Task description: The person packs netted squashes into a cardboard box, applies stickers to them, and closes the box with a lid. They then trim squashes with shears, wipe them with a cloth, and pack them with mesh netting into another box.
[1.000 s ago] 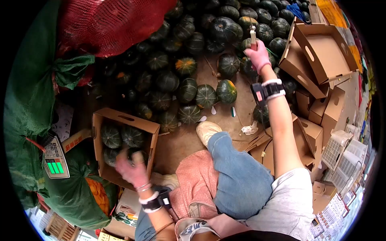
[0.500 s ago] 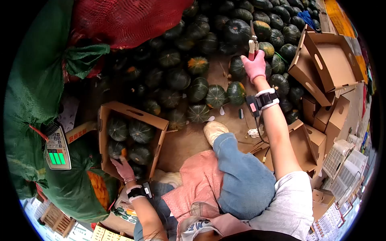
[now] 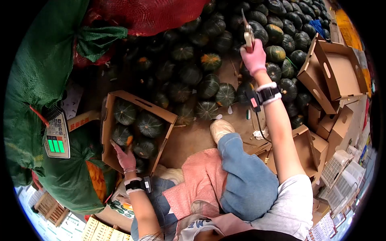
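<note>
My right hand [image 3: 254, 59], in a pink glove, is closed around pruning shears [image 3: 248, 34] with light handles. Their metal blades point up toward the pile of dark green pumpkins [image 3: 275, 34]. At the left stands an open cardboard box [image 3: 165, 138] with several green pumpkins [image 3: 148, 123] inside. My left hand [image 3: 126, 159], also gloved in pink, reaches over the box's near side. Its fingers stretch out beside a pumpkin with an orange patch [image 3: 122, 135]; whether they touch it is hard to tell.
A scale with a lit green display [image 3: 55, 145] stands left of the box, among green mesh sacks [image 3: 72, 184]. A red sack [image 3: 148, 16] lies at the top. Cardboard boxes [image 3: 341, 76] and white plastic crates [image 3: 337, 172] line the right side. Brown cardboard [image 3: 189, 140] covers the floor.
My right hand has moved up and farther over the pile with the shears. My left hand has shifted slightly, its fingers now stretched upward. The whole view has swung a little.
</note>
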Tool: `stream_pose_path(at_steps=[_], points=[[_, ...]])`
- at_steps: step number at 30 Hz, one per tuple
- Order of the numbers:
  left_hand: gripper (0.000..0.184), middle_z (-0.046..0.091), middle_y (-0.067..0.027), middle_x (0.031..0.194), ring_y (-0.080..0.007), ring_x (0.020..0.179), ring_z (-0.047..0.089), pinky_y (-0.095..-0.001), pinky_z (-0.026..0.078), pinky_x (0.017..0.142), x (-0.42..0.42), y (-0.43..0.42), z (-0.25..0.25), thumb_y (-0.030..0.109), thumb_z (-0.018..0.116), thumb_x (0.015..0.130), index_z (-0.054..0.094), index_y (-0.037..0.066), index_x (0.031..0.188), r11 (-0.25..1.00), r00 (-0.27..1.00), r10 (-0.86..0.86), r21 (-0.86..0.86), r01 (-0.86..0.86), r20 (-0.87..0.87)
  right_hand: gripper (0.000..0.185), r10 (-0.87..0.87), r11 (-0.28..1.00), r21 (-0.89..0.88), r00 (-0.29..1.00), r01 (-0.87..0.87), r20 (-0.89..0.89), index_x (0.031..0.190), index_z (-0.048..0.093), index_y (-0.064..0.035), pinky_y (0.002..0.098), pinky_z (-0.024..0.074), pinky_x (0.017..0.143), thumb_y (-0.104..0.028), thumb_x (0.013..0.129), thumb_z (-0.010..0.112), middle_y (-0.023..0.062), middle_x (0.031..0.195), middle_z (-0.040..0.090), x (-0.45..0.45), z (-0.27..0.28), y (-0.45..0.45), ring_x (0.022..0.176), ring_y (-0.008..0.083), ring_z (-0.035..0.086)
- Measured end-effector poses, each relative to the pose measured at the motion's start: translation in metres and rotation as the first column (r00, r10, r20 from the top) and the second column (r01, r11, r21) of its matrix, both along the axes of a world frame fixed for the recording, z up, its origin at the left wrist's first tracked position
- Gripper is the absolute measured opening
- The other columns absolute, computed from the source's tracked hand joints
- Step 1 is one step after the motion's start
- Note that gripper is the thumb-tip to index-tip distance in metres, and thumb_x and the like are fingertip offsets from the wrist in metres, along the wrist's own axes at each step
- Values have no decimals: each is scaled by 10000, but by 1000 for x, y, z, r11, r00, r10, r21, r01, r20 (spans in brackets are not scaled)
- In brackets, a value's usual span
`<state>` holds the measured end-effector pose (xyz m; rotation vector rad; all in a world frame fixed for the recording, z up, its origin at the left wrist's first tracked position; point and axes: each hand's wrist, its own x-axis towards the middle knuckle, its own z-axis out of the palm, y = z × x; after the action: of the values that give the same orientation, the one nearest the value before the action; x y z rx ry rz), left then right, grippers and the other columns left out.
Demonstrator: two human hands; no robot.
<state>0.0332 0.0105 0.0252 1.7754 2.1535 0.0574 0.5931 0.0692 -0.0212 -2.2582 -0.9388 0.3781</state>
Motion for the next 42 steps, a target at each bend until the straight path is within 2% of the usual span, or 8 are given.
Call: stream_pose_path(at_steps=[5,9,13,15,22,27,37,42], points=[[794,459,-269,1283,-430,1129,479,-453,416,907,7,5,14,153,620,817,135,154,1446,979,993,101,-170,-111,-68,384,296,903,420,834,-86,-466,1024,488,-41,308,481,582,-148,709,679,55,804,538,-12,9,94,617,165,557],[448,582,-222,1073,-397,971,557,-459,462,775,18,39,67,210,641,804,519,97,1220,876,907,-234,-481,41,-350,360,463,879,476,254,-8,-849,1029,505,19,324,458,514,-209,784,635,100,694,573,-18,42,127,566,210,573],[305,595,-164,979,-366,901,559,-433,465,777,74,66,82,237,656,795,595,53,1030,902,920,-274,256,347,-279,175,137,975,197,425,100,-895,794,543,13,303,418,518,-149,765,601,104,555,526,-18,9,148,506,205,537],[323,586,-168,1040,-352,974,549,-424,450,838,114,82,89,243,651,814,592,46,1064,867,897,-407,237,439,-173,220,109,989,147,499,37,-860,625,531,-9,292,407,545,-162,778,568,131,479,520,-27,38,122,489,205,534],[364,542,-142,1150,-319,1068,508,-410,412,928,221,64,87,243,665,796,598,79,1115,752,762,-646,220,622,55,176,91,986,150,514,74,-853,810,521,15,303,481,826,-159,789,538,168,566,587,-11,48,28,357,180,460],[380,523,-156,1140,-327,1060,499,-423,403,926,276,12,67,233,666,764,584,66,1096,680,601,-726,213,702,334,199,-161,966,49,738,254,-655,908,479,-31,256,304,253,-142,775,576,97,575,546,28,58,-30,314,170,422],[408,517,-127,1133,-309,1068,494,-446,412,861,275,-53,7,281,613,783,536,117,1149,449,489,-801,-193,872,346,194,-300,850,73,594,521,-746,816,484,-66,265,384,310,-62,723,654,63,628,550,46,13,-132,450,161,533],[432,534,-112,1122,-303,1044,506,-439,417,856,262,-42,0,281,616,784,529,100,1167,458,504,-803,-211,863,318,226,-42,927,192,596,323,-802,888,509,-35,254,486,535,-55,728,668,62,768,609,23,16,-75,596,134,589]])
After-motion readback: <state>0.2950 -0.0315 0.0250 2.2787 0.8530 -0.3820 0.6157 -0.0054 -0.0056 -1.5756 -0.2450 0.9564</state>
